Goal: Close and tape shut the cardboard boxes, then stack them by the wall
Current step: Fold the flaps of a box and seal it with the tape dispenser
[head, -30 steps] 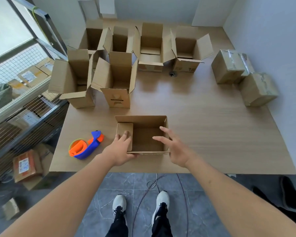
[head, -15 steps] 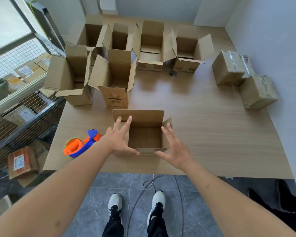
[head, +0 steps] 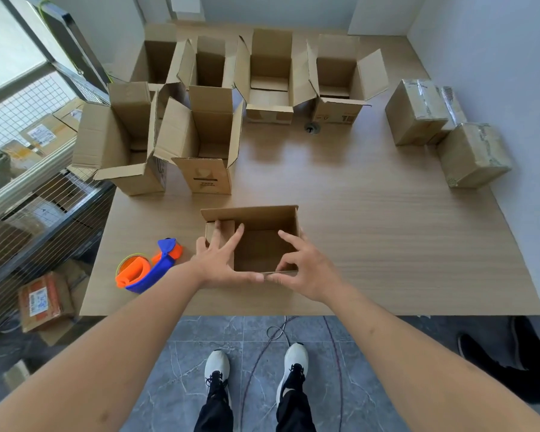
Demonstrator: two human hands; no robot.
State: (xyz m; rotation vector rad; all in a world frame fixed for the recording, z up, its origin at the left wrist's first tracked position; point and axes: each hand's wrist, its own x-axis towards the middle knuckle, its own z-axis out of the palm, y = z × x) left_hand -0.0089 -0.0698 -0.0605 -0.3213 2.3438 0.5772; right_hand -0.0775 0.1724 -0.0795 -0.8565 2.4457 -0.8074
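A small open cardboard box (head: 264,218) stands near the table's front edge, its far flap upright. My left hand (head: 219,260) lies over the box's left side; its spread, straight fingers press the left flap inward and its thumb runs along the near rim. My right hand (head: 306,266) is at the right near corner. Its index finger reaches over the opening, and its other fingers curl against the thumb to pinch the near rim. An orange and blue tape dispenser (head: 147,269) lies on the table left of the box.
Several open boxes (head: 200,135) with raised flaps crowd the table's back and left. Two taped boxes (head: 418,113) (head: 474,154) sit by the right wall (head: 512,73). Wire shelving with parcels (head: 41,300) stands left of the wooden table (head: 371,244).
The left flap has gone down inward under my left hand. My right hand has moved from the right flap to the near rim and curled its fingers there. The thumbs have come together.
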